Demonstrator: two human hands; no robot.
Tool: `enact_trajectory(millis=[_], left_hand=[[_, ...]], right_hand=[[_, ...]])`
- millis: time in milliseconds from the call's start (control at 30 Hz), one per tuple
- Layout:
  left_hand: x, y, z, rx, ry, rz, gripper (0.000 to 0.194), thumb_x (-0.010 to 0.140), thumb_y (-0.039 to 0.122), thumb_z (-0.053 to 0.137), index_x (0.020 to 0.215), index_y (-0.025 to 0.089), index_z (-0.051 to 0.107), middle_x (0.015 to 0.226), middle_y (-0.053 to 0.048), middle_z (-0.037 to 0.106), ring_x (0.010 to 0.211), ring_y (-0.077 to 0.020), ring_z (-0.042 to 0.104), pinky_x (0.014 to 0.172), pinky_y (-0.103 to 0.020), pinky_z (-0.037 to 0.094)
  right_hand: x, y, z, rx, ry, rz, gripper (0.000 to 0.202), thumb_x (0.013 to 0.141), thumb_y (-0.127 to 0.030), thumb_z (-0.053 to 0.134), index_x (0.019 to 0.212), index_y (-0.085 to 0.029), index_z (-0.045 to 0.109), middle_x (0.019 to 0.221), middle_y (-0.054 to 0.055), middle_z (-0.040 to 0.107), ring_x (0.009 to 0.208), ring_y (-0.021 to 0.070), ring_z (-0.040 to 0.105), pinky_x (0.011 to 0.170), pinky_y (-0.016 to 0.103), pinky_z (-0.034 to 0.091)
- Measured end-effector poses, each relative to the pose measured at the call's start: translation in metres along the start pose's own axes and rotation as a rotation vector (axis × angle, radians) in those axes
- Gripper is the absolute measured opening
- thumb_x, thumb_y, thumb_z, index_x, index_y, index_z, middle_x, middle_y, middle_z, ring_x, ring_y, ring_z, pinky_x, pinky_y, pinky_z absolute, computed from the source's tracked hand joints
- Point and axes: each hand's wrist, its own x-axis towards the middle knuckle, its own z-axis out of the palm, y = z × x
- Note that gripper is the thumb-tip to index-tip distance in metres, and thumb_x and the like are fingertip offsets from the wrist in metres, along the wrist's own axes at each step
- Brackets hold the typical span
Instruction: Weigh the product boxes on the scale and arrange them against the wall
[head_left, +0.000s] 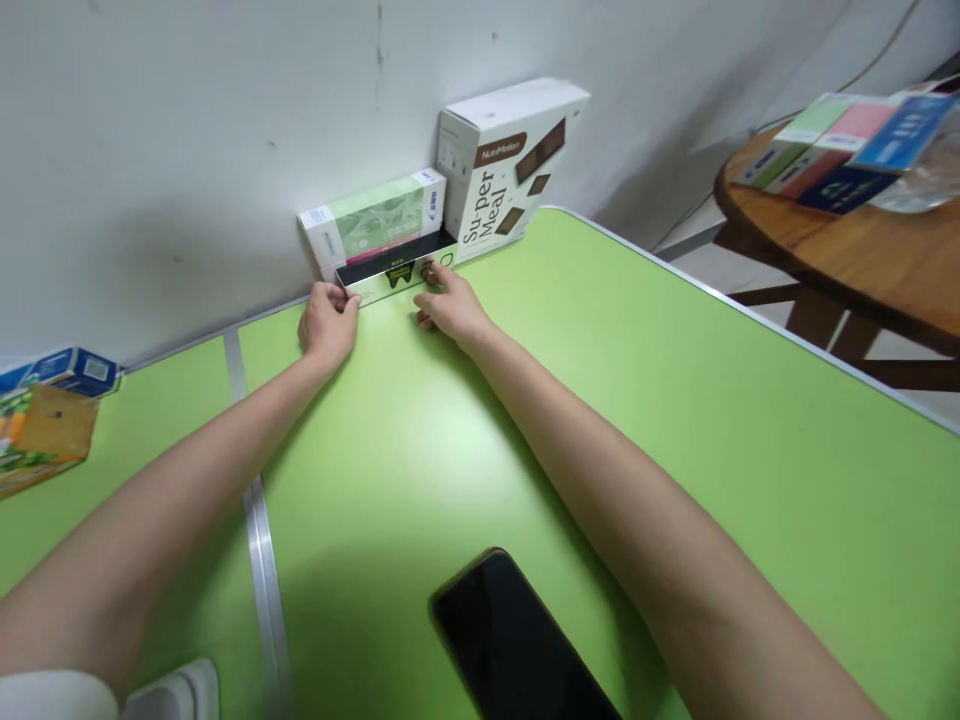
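Observation:
A long, low box with a black top and a light front with yellow print lies against the front of a green-and-white box. My left hand is closed on its left end, thumb at the front corner. My right hand touches the front near the right end, its fingers apart and partly curled. Just right of both boxes stands an upright white carton printed "NutriMotion Su-per Meal". A little pink shows between the low box and the green-and-white one.
A white wall rises behind the green table. A phone lies near me. At left are a blue box and an orange-yellow package. A wooden table at right holds several coloured boxes.

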Motion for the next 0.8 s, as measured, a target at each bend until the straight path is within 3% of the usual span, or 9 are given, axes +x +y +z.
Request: enact_trajectory(millis=[133, 233, 300, 400, 500, 633, 733, 800], left_hand=[[-0.003, -0.003, 0.0, -0.005, -0.038, -0.009, 0.009, 0.079, 0.024, 0.055, 0.088, 0.022, 0.054, 0.084, 0.0, 0.065, 0.078, -0.0167, 0.06, 0.073, -0.029, 0.043], [-0.013, -0.004, -0.011, -0.048, -0.166, 0.01, 0.021, 0.08, 0.013, 0.048, 0.097, 0.021, 0.055, 0.095, -0.002, 0.065, 0.087, -0.0162, 0.061, 0.081, -0.03, 0.045], [-0.026, -0.005, -0.028, -0.075, -0.261, 0.034, 0.026, 0.079, 0.008, 0.046, 0.1, 0.019, 0.056, 0.101, -0.005, 0.065, 0.092, -0.0165, 0.061, 0.085, -0.03, 0.045], [-0.058, -0.015, -0.069, -0.101, -0.365, 0.085, 0.029, 0.075, 0.008, 0.051, 0.101, 0.015, 0.06, 0.109, -0.01, 0.065, 0.098, -0.0201, 0.062, 0.089, -0.033, 0.046], [-0.1, -0.035, -0.118, -0.111, -0.41, 0.128, 0.036, 0.071, 0.01, 0.058, 0.107, 0.018, 0.062, 0.116, -0.01, 0.063, 0.11, -0.0229, 0.058, 0.098, -0.035, 0.042], [-0.156, -0.067, -0.185, -0.074, -0.471, 0.321, 0.042, 0.075, 0.02, 0.059, 0.117, 0.019, 0.058, 0.122, -0.01, 0.06, 0.121, -0.0244, 0.049, 0.105, -0.037, 0.035], [-0.189, -0.092, -0.231, -0.066, -0.574, 0.413, 0.036, 0.08, 0.023, 0.05, 0.116, 0.019, 0.057, 0.114, -0.008, 0.065, 0.107, -0.0236, 0.057, 0.1, -0.04, 0.038], [-0.206, -0.112, -0.258, -0.092, -0.601, 0.397, 0.032, 0.081, 0.017, 0.043, 0.108, 0.02, 0.059, 0.1, -0.004, 0.069, 0.093, -0.0202, 0.061, 0.094, -0.037, 0.042]], right_hand=[[-0.004, 0.0, 0.001, -0.004, 0.005, 0.01, 0.069, 0.071, -0.011, 0.05, 0.139, -0.013, 0.037, 0.142, 0.016, 0.041, 0.065, 0.015, 0.066, 0.064, 0.034, 0.058], [-0.008, -0.001, 0.002, -0.032, 0.006, 0.025, 0.066, 0.072, -0.009, 0.05, 0.137, -0.014, 0.041, 0.136, 0.014, 0.049, 0.073, 0.0167, 0.067, 0.072, 0.035, 0.057], [-0.018, -0.005, 0.004, -0.066, -0.006, 0.033, 0.06, 0.073, -0.008, 0.049, 0.133, -0.013, 0.047, 0.13, 0.013, 0.055, 0.086, 0.0192, 0.067, 0.083, 0.037, 0.054], [-0.051, -0.019, 0.012, -0.118, -0.09, 0.006, 0.049, 0.075, -0.009, 0.049, 0.123, -0.01, 0.055, 0.123, 0.013, 0.06, 0.107, 0.0226, 0.06, 0.099, 0.041, 0.044], [-0.105, -0.041, 0.03, -0.169, -0.331, -0.036, 0.036, 0.077, -0.012, 0.052, 0.11, -0.009, 0.063, 0.11, 0.014, 0.068, 0.106, 0.0252, 0.062, 0.102, 0.044, 0.041], [-0.186, -0.08, 0.068, -0.226, -0.786, -0.117, 0.025, 0.075, -0.018, 0.058, 0.097, -0.018, 0.07, 0.103, 0.011, 0.071, 0.101, 0.0284, 0.064, 0.096, 0.045, 0.046], [-0.235, -0.111, 0.104, -0.37, -1.119, -0.277, 0.029, 0.076, -0.015, 0.053, 0.099, -0.025, 0.068, 0.106, 0.006, 0.068, 0.101, 0.027, 0.062, 0.094, 0.044, 0.046], [-0.259, -0.128, 0.132, -0.47, -1.242, -0.347, 0.03, 0.076, -0.014, 0.05, 0.099, -0.026, 0.065, 0.102, 0.005, 0.068, 0.096, 0.0251, 0.063, 0.088, 0.04, 0.049]])
